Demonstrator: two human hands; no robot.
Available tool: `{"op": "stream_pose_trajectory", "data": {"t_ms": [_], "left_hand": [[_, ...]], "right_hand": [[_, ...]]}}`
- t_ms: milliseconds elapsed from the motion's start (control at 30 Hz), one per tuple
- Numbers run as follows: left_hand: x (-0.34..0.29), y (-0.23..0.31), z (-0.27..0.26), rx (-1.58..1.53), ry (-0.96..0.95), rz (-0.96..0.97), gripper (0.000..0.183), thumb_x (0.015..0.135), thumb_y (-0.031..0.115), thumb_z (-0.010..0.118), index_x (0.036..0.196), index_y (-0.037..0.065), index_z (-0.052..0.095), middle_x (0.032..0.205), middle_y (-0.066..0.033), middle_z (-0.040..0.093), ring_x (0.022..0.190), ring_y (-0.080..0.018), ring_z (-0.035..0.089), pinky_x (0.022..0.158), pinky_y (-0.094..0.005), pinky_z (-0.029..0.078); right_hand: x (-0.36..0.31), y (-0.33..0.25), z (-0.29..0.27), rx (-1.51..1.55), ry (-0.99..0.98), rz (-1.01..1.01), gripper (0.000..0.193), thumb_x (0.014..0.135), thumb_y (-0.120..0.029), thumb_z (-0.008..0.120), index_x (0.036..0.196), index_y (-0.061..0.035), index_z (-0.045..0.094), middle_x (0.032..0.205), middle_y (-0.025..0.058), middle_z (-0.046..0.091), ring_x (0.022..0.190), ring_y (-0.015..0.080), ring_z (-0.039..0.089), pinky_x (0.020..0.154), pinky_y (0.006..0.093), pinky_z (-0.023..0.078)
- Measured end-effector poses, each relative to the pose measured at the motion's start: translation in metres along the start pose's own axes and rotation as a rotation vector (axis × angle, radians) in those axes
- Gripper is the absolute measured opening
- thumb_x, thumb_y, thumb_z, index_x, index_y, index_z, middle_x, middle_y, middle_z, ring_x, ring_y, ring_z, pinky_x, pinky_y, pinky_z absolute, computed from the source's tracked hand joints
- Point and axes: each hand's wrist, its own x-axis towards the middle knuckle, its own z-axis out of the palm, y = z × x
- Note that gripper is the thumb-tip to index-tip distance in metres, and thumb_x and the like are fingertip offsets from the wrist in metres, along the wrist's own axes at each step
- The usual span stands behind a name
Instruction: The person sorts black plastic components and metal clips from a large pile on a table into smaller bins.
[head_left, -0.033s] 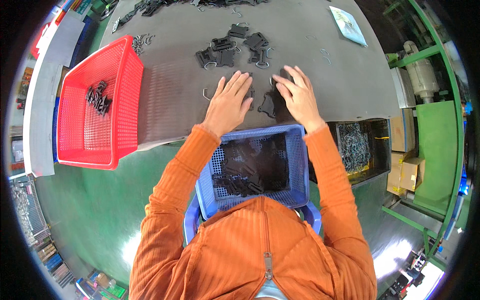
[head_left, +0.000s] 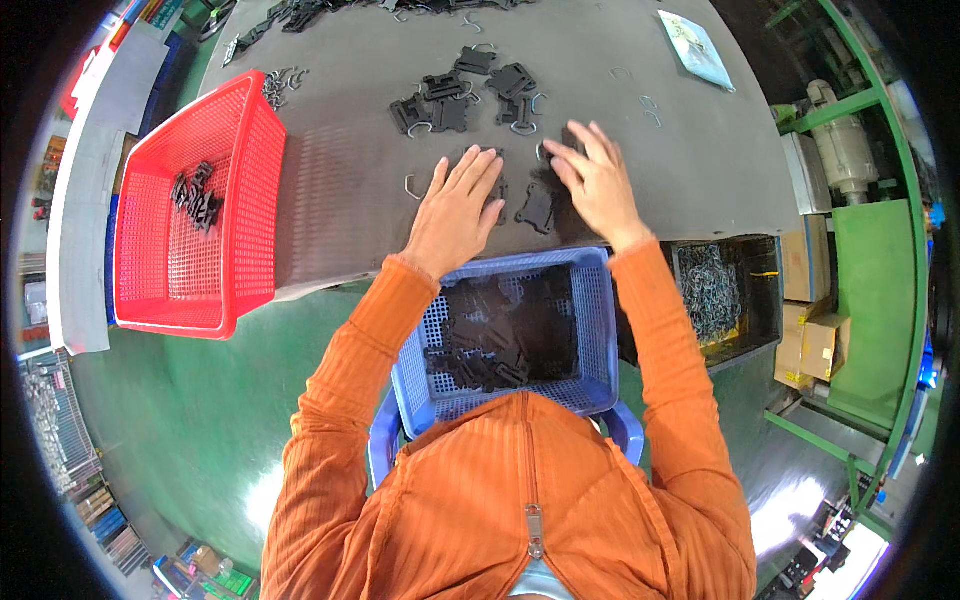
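Note:
My left hand point(head_left: 456, 208) lies flat on the grey table, fingers stretched out, partly covering black plastic buckle plates whose edges show beside it. My right hand point(head_left: 598, 190) is also open. Its fingers are spread and slightly bent, with the tips by a dark piece and a metal hook point(head_left: 541, 152). Between my hands lies one black buckle plate point(head_left: 537, 208). A loose silvery wire hook point(head_left: 411, 186) rests left of my left fingers. Farther off is a loose group of black buckle plates point(head_left: 448, 114), several with wire hooks beside or in them.
A red basket point(head_left: 254, 200) with some black pieces stands at the left. Below the table edge, a blue basket point(head_left: 599, 330) holds more black pieces. Right of it, a dark bin holds many metal hooks point(head_left: 708, 290). A plastic bag point(head_left: 698, 52) lies at the far right.
My right hand has moved slightly away from me. The black buckle plate between my hands has shifted and turned a little. My left hand stays nearly still.

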Motion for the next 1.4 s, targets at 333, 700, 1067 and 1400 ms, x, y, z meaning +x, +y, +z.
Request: {"op": "stream_pose_trajectory", "data": {"t_ms": [333,700,1067,1400], "left_hand": [[-0.009,0.007,-0.005,-0.017,-0.037,-0.038,0.054,0.089,0.025,0.054,0.136,0.005,0.039,0.144,-0.0114,0.035,0.136,-0.0293,0.027,0.110,-0.0487,0.022],[-0.032,0.022,-0.011,-0.138,0.057,0.044,0.044,0.085,0.019,0.060,0.125,0.003,0.052,0.132,-0.0151,0.049,0.123,-0.0318,0.045,0.104,-0.0436,0.035],[0.004,-0.056,-0.036,0.130,0.132,-0.135,0.048,0.088,0.021,0.055,0.133,0.007,0.045,0.139,-0.0095,0.041,0.134,-0.0291,0.031,0.107,-0.0511,0.026],[-0.032,-0.113,-0.048,0.341,0.050,-0.347,0.045,0.093,0.021,0.047,0.136,0.012,0.042,0.144,-0.0047,0.037,0.138,-0.0242,0.024,0.110,-0.0535,0.014]], "right_hand": [[-0.021,-0.009,0.008,0.013,0.062,0.119,0.043,0.090,-0.030,0.055,0.129,-0.0120,0.050,0.135,0.0099,0.048,0.129,0.0303,0.039,0.105,0.0518,0.029],[-0.035,-0.038,-0.007,0.090,-0.069,-0.130,0.036,0.090,-0.025,0.054,0.124,-0.0133,0.055,0.134,0.0070,0.049,0.127,0.0249,0.042,0.108,0.0498,0.024],[0.097,-0.061,0.040,0.240,0.083,-0.274,0.033,0.087,-0.019,0.059,0.119,-0.0092,0.057,0.124,0.0099,0.055,0.120,0.0280,0.048,0.100,0.0411,0.039],[0.078,-0.072,0.047,0.092,-0.119,-0.368,0.035,0.087,-0.029,0.057,0.119,-0.0135,0.059,0.125,0.0015,0.056,0.125,0.0229,0.045,0.109,0.0546,0.019]]}}
